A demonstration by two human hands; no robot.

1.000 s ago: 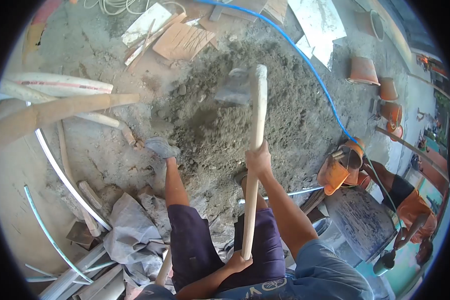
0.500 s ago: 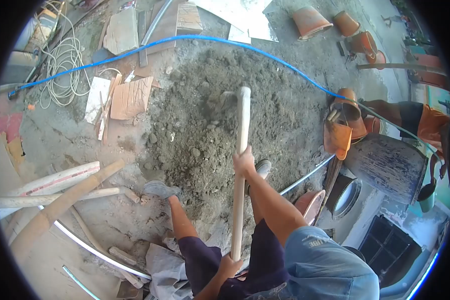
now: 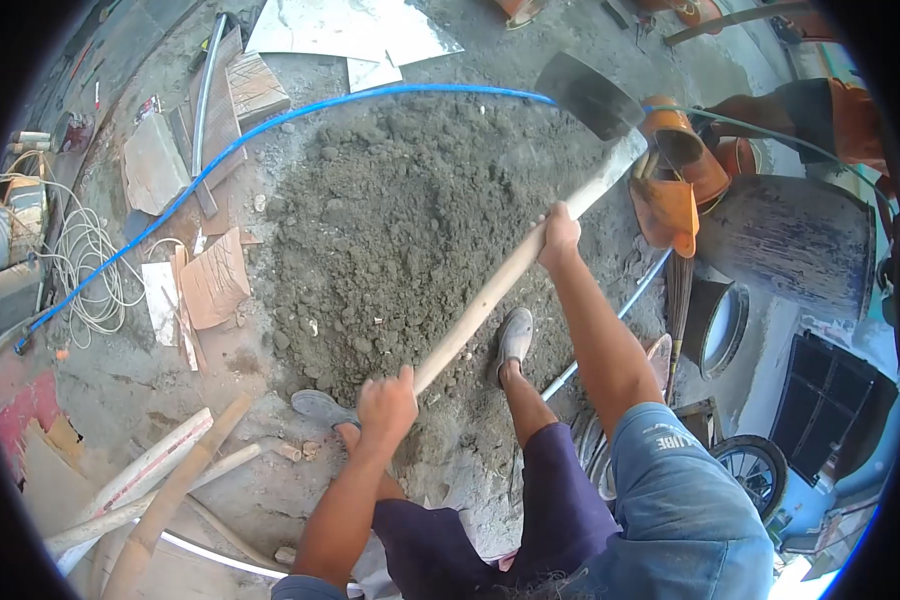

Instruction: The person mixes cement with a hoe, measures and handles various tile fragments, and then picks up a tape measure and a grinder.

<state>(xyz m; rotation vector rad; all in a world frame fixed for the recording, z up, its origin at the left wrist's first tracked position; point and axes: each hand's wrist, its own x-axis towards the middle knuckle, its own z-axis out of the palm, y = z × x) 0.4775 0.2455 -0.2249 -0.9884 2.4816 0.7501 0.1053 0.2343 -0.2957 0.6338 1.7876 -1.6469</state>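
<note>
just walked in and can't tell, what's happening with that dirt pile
A person grips a long-handled hoe with both hands, left hand near the handle's end, right hand further up. Its blade is lifted by the far right edge of a grey dirt pile. Both feet stand at the pile's near edge.

The long wooden hoe handle (image 3: 490, 300) in the left hand (image 3: 385, 405) and right hand (image 3: 558, 232) is pale tan, its flat metal blade (image 3: 588, 95) dark grey. Beyond both, the thin plastic hose (image 3: 300, 107) is blue; beside the right hand, plastic buckets (image 3: 670, 205) are orange.
</note>
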